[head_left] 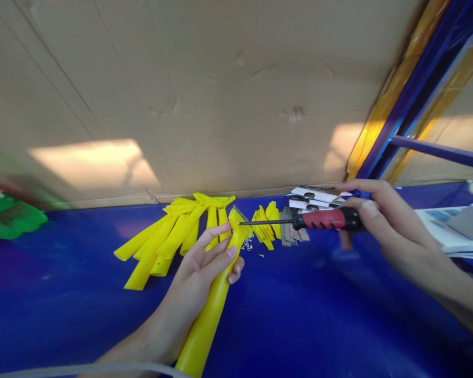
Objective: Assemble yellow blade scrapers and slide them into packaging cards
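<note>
My left hand (208, 260) is wrapped round a long yellow plastic scraper (211, 317), its handle running down toward me. A thin greyish blade edge shows at the scraper's head. My right hand (394, 231) grips the butt of a red and black screwdriver (323, 219) between thumb and fingers, with the index finger lifted off. The screwdriver lies nearly level, its tip touching the scraper's head. Just behind that head is a small heap of screws (247, 243), and one loose screw (261, 255) lies apart.
On the blue table (299, 315), several yellow handles (173, 226) are piled at left. Small yellow pieces (266, 226), flat grey blades (289, 231) and white packets (313, 197) lie behind the screwdriver. A green bottle (11, 212) is far left; cardboard (220, 105) stands behind.
</note>
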`<state>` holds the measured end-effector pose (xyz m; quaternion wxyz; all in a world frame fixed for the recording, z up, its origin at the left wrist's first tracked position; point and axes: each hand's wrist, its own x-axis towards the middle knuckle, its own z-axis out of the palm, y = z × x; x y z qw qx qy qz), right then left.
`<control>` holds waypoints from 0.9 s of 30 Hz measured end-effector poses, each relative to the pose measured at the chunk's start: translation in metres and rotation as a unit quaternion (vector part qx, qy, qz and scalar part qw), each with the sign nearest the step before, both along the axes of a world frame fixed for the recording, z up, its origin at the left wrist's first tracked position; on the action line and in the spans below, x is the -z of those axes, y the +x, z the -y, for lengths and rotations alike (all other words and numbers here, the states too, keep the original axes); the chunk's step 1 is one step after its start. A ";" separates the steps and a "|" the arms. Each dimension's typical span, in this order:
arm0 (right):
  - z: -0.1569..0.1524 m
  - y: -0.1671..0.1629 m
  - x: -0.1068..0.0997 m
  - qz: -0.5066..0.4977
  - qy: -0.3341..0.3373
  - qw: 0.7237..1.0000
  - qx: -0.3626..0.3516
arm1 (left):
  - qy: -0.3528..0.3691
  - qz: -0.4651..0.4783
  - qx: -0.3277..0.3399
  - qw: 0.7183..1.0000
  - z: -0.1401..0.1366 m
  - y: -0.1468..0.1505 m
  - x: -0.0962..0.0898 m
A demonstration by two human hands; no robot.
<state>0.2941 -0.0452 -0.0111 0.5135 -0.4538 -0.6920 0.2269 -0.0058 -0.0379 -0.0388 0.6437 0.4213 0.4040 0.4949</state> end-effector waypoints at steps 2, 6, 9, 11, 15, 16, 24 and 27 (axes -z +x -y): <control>0.002 0.000 -0.002 -0.017 -0.019 0.999 -0.047 | -0.001 0.003 -0.015 1.000 0.000 0.000 -0.001; 0.004 -0.005 -0.007 -0.024 0.013 0.998 -0.064 | -0.016 0.001 -0.019 1.000 0.002 0.002 -0.003; 0.003 -0.007 -0.008 0.004 0.022 1.000 -0.008 | -0.020 0.012 -0.027 0.999 0.005 0.006 -0.004; 0.002 -0.006 -0.007 0.012 0.006 1.000 0.008 | -0.015 0.013 -0.031 0.999 0.006 0.007 -0.004; 0.004 -0.004 -0.006 -0.023 -0.022 0.998 -0.060 | -0.008 -0.012 -0.030 0.999 0.003 0.004 -0.004; 0.005 -0.005 -0.006 -0.029 -0.017 0.997 -0.073 | -0.006 -0.015 -0.030 0.999 0.002 0.003 -0.004; 0.004 -0.013 -0.006 0.015 -0.010 1.000 0.004 | 0.006 0.004 -0.031 1.000 0.005 0.007 -0.003; 0.006 -0.010 -0.005 -0.003 -0.029 0.999 -0.033 | 0.013 -0.007 -0.037 0.999 0.002 0.004 -0.005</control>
